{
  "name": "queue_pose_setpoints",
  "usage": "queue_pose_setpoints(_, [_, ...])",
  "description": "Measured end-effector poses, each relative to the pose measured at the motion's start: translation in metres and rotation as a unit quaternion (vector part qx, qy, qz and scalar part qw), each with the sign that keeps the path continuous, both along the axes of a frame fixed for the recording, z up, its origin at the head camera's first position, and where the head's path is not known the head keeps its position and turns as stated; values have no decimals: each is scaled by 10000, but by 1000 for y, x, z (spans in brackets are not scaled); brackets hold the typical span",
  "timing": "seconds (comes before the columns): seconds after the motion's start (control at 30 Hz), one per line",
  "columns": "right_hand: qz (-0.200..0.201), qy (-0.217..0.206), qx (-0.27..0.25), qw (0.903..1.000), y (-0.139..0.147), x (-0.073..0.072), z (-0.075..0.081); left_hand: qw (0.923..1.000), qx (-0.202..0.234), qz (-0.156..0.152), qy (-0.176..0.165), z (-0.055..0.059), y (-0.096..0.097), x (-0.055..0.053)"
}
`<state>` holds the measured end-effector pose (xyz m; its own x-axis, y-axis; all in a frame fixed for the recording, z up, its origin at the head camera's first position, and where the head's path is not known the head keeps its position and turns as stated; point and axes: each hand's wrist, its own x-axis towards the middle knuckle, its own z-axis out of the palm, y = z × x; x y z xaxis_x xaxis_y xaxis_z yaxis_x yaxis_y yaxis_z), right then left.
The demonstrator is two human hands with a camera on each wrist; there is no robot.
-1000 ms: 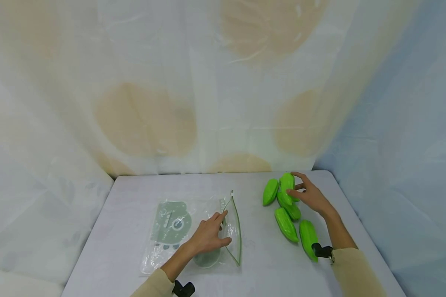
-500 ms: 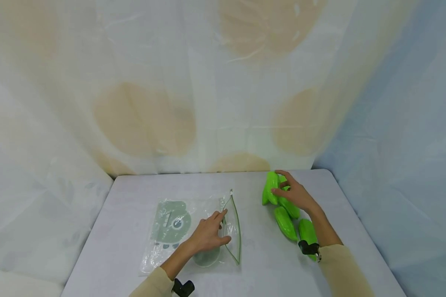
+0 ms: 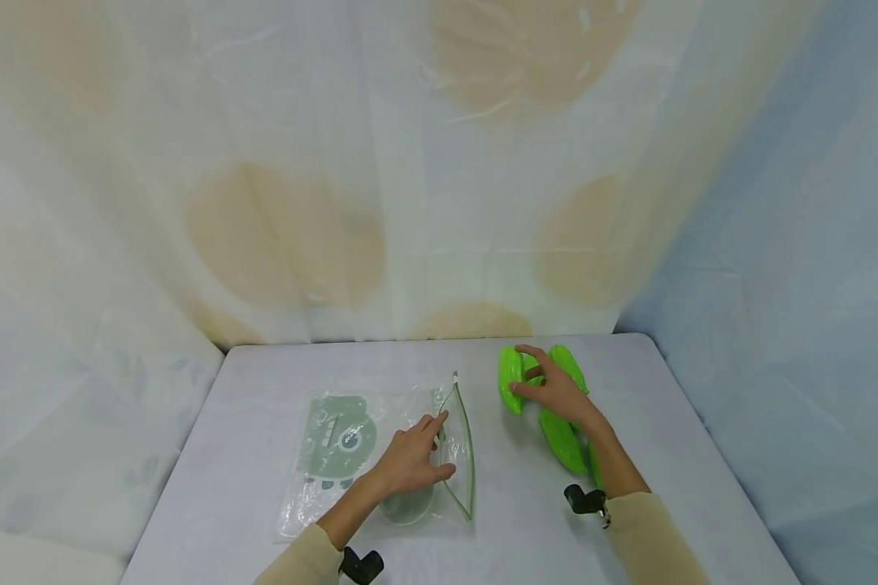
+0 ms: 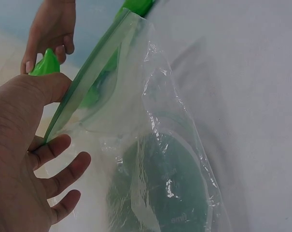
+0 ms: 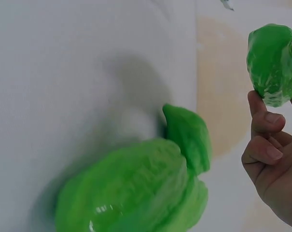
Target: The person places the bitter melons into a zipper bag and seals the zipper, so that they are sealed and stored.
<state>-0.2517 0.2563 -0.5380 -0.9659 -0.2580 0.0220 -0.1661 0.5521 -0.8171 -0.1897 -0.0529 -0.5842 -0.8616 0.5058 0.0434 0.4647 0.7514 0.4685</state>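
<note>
A clear zip bag with a pale green cartoon print lies flat, its green-edged mouth gaping to the right. My left hand lies over the mouth, thumb and forefinger spread apart along the rim; the left wrist view has the zip edge running past the thumb. To the right, my right hand grips a bright green, ridged, gourd-like vegetable between thumb and fingers. The right wrist view puts this gourd raised over the table. Several more green gourds lie beneath and behind that hand and forearm.
A white table carries everything. Its back edge meets a pale curtain with orange spots, and more sheeting hangs at left and right. Black wrist mounts sit at both sleeves.
The right hand has moved left with the gripped gourd, away from the other gourds and nearer the bag. The left hand and bag have stayed where they were.
</note>
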Motion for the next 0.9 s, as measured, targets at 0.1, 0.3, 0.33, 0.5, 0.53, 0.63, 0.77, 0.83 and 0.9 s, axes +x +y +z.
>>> queue_pose_setpoints(0.1, [56, -6, -1, 10000, -9, 3, -5, 10000, 24, -3, -27, 0, 0, 0])
queue_pose_setpoints(0.3, [170, -153, -96, 9997, -29, 12, -11, 9999, 24, 45, -100, -2, -1, -2])
queue_pose_setpoints(0.33, [198, -157, -117, 9996, -32, 14, -11, 9999, 36, 43, -115, -2, -1, -2])
queue_pose_setpoints(0.5, [409, -178, -266, 9986, -44, 20, -9, 9998, 66, 29, -168, -2, -2, -2])
queue_pose_setpoints(0.53, [474, -180, -298, 9983, -46, 21, -10, 9998, 65, 29, -181, -2, -2, -2])
queue_pose_setpoints(0.63, [711, -141, -301, 9969, -52, 22, -13, 9997, 42, 39, -241, 0, -3, -3])
queue_pose_setpoints(0.77, [885, -118, -292, 9956, -57, 24, -17, 9996, 42, 45, -261, 1, -4, -4])
queue_pose_setpoints(0.83, [906, -148, -322, 9953, -59, 25, -19, 9997, 39, 40, -220, 1, -5, -4])
queue_pose_setpoints(0.9, [922, -219, -391, 9947, -61, 25, -22, 9998, 36, 30, -173, 1, -6, -5])
